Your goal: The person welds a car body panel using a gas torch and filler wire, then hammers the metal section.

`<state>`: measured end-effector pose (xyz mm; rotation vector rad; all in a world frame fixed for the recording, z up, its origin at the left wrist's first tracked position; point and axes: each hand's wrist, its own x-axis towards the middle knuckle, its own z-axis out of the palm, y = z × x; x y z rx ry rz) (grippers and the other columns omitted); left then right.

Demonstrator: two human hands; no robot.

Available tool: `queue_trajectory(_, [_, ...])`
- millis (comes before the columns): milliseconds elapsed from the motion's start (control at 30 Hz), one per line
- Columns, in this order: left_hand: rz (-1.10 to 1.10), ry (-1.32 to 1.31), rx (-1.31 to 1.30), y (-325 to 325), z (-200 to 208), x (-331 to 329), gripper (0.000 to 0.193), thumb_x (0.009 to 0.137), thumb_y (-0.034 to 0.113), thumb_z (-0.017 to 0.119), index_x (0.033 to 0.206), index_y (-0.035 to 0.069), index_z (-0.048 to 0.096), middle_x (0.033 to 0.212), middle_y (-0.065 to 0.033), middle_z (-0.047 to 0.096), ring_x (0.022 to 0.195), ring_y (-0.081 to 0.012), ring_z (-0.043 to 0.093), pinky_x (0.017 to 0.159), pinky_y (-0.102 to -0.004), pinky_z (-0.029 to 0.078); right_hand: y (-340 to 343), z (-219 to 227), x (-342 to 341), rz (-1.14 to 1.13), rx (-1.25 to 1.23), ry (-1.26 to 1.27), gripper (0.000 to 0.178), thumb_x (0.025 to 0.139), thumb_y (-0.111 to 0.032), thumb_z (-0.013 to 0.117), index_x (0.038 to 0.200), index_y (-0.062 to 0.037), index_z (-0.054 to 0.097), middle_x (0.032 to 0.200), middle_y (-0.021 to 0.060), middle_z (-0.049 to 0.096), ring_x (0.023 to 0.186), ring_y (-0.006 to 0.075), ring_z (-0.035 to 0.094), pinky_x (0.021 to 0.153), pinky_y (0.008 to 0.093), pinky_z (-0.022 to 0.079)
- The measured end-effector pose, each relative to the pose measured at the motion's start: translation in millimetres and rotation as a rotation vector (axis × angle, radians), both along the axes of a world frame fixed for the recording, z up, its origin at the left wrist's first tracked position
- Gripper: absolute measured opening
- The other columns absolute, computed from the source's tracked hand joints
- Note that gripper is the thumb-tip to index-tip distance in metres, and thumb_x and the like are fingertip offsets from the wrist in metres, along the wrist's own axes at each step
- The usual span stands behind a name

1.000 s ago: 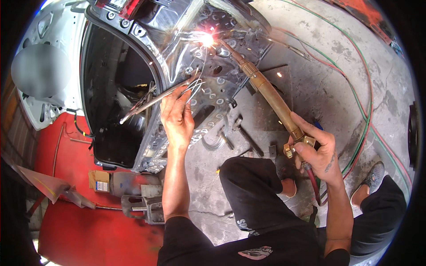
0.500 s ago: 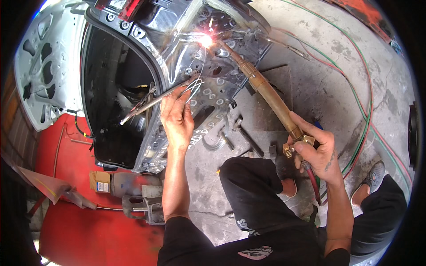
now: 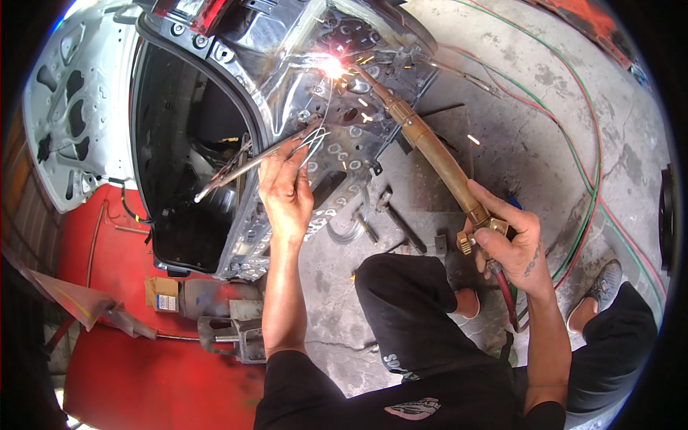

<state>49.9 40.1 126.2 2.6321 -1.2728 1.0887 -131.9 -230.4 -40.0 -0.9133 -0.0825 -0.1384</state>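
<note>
My right hand (image 3: 514, 240) is wrapped round the valve end of a brass gas welding torch (image 3: 433, 152), its tip pointing at the bare metal of a car body (image 3: 287, 97). A bright glow (image 3: 332, 67) burns at the tip, and sparks fly off it. My left hand (image 3: 285, 188) is closed on a thin filler wire (image 3: 313, 147), looped at the hand and running up toward the glow. A long slim metal tool (image 3: 236, 172) also lies across that hand's fingers; its kind is unclear. The glare hides the spot being heated.
An open trunk (image 3: 190, 165) is at the left, beside its silver lid (image 3: 72, 107). A hammer (image 3: 401, 223) and a wire coil (image 3: 347, 231) lie on the concrete. Red and green hoses (image 3: 591, 172) curve along the right. A red panel (image 3: 165, 376) carries a small box (image 3: 162, 294).
More sparks now scatter from the glow, several flying down and to the right. Both hands, the torch and the wire hold nearly the same position.
</note>
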Motion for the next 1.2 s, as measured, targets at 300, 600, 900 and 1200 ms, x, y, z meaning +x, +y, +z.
queue_trajectory(300, [-0.002,0.007,-0.010,-0.3,0.7,0.0,0.024,0.092,-0.005,0.069,0.114,0.004,0.074,0.118,-0.0140,0.073,0.106,-0.0297,0.068,0.094,-0.0391,0.052,-0.1,0.2,-0.9,0.009,0.013,0.003,0.056,0.094,0.000,0.066,0.148,-0.0013,0.053,0.095,0.0070,0.070,0.061,0.0069,0.061,0.053,0.0224,0.050])
queue_trajectory(600, [0.005,0.015,-0.010,-1.4,1.5,-1.5,0.025,0.092,-0.004,0.068,0.115,0.004,0.074,0.119,-0.0141,0.072,0.107,-0.0298,0.068,0.096,-0.0391,0.052,0.3,0.7,-0.5,-0.003,-0.008,0.002,0.056,0.094,0.001,0.066,0.148,-0.0009,0.054,0.093,0.0069,0.070,0.060,0.0072,0.061,0.052,0.0227,0.049])
queue_trajectory(900, [0.005,0.016,-0.016,-0.9,0.5,-0.9,0.025,0.092,-0.004,0.068,0.115,0.004,0.074,0.119,-0.0143,0.072,0.108,-0.0299,0.068,0.096,-0.0393,0.052,0.6,-0.3,0.3,0.005,-0.001,0.004,0.056,0.093,0.000,0.066,0.148,-0.0014,0.054,0.094,0.0059,0.069,0.061,0.0071,0.060,0.052,0.0226,0.049])
queue_trajectory(1200, [0.004,0.004,-0.016,-1.8,0.1,1.6,0.024,0.093,-0.003,0.068,0.114,0.004,0.074,0.118,-0.0148,0.072,0.107,-0.0302,0.069,0.095,-0.0394,0.053,-0.3,2.4,0.2,0.012,0.011,0.020,0.056,0.094,0.001,0.065,0.148,-0.0016,0.054,0.094,0.0069,0.070,0.059,0.0069,0.060,0.052,0.0225,0.049])
